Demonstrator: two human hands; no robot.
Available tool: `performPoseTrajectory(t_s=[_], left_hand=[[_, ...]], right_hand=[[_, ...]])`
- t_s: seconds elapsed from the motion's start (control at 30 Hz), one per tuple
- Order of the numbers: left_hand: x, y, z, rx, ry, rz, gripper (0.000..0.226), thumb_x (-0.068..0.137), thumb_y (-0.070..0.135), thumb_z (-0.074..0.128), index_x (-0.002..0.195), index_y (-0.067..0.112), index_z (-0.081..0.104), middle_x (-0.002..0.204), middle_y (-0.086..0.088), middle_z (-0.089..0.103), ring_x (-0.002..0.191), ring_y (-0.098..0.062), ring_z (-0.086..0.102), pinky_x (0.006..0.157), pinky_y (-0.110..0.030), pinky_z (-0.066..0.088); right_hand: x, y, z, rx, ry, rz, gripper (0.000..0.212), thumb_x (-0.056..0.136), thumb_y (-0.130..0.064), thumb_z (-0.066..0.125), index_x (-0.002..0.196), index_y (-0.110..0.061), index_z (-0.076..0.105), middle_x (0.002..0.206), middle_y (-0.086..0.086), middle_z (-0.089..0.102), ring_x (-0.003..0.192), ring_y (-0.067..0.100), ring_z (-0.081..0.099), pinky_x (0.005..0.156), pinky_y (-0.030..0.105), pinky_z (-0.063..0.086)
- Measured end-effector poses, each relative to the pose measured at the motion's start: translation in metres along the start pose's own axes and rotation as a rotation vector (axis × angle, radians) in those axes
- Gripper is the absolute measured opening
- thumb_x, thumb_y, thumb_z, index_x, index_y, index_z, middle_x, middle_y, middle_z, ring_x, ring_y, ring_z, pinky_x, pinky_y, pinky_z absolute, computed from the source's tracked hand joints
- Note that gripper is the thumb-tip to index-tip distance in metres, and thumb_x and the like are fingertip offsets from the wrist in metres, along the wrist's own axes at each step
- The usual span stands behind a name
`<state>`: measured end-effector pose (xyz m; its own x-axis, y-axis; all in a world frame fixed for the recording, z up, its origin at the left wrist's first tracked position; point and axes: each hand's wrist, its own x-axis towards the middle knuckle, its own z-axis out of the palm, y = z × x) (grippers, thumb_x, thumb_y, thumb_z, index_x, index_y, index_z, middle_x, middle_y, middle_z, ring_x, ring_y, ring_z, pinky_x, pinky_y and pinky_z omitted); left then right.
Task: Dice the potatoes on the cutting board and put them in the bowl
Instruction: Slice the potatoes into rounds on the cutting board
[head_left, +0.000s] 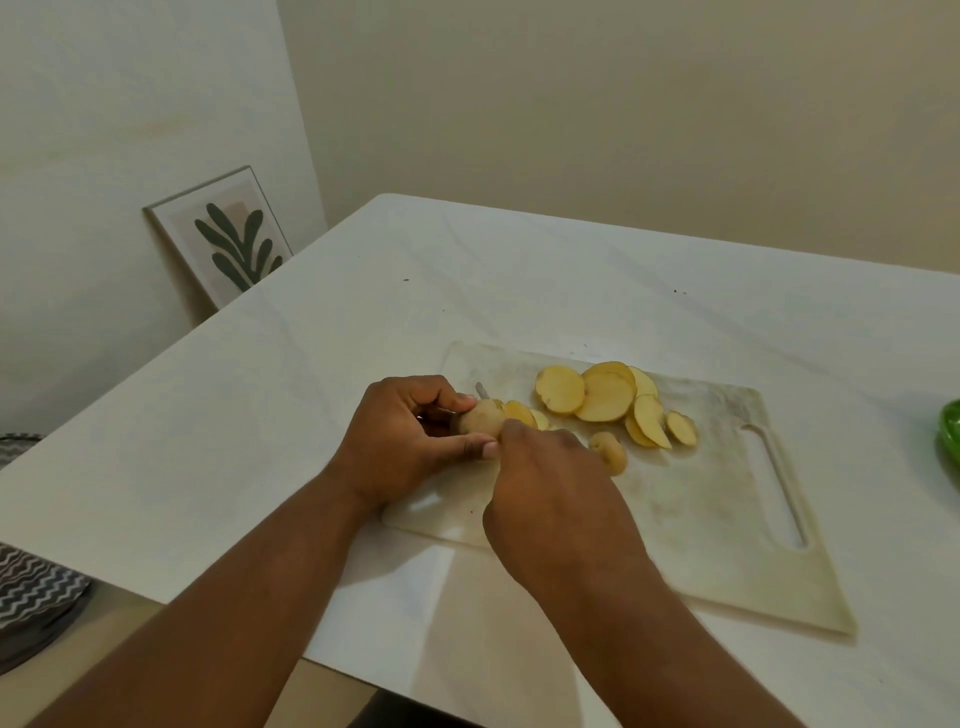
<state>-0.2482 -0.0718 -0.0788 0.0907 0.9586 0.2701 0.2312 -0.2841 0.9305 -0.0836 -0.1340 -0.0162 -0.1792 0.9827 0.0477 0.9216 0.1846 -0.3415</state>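
On a white table lies a pale cutting board, its slot handle toward the right edge of the table. The left hand grips a potato at the board's left end, thumb and fingers curled round it. The right hand is closed just beside the potato, with a knife tip showing beyond it; the handle is hidden. Slices lie overlapping near the board's far edge, and an end piece sits close to the right hand. A green bowl shows at the table's right edge. A framed leaf print leans against the wall past the table's left edge, and zigzag cloth lies near the front left corner.
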Motion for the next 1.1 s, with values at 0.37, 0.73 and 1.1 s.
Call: performPoseTrajectory(t_s=[0.37, 0.73, 1.1], left_hand=[[0.002, -0.002, 0.003, 0.052, 0.026, 0.042, 0.035, 0.055, 0.04, 0.101, 0.074, 0.028, 0.075, 0.086, 0.001, 0.078, 0.091, -0.018, 0.076, 0.082, -0.042, 0.063], [-0.002, 0.001, 0.005, 0.054, 0.029, 0.064, 0.039, 0.054, 0.051, 0.094, 0.076, 0.025, 0.074, 0.084, 0.002, 0.077, 0.087, -0.019, 0.076, 0.077, -0.041, 0.062], [-0.002, 0.0, 0.003, 0.052, 0.018, 0.049, 0.035, 0.056, 0.045, 0.098, 0.07, 0.028, 0.071, 0.086, -0.007, 0.076, 0.085, -0.029, 0.074, 0.077, -0.044, 0.06]], right_hand=[[-0.007, 0.002, -0.006, 0.076, 0.087, 0.05, 0.012, 0.088, -0.013, 0.049, 0.085, -0.023, 0.043, 0.068, -0.007, 0.044, 0.055, 0.007, 0.042, 0.044, 0.02, 0.023], [-0.011, -0.001, -0.013, 0.03, 0.003, 0.021, 0.016, 0.088, -0.01, 0.05, 0.091, -0.023, 0.041, 0.073, -0.006, 0.039, 0.06, 0.007, 0.039, 0.046, 0.019, 0.03], [-0.044, -0.002, -0.018, 0.005, -0.057, 0.071, 0.016, 0.09, -0.01, 0.045, 0.092, -0.025, 0.039, 0.077, -0.007, 0.04, 0.062, 0.007, 0.04, 0.048, 0.02, 0.028]])
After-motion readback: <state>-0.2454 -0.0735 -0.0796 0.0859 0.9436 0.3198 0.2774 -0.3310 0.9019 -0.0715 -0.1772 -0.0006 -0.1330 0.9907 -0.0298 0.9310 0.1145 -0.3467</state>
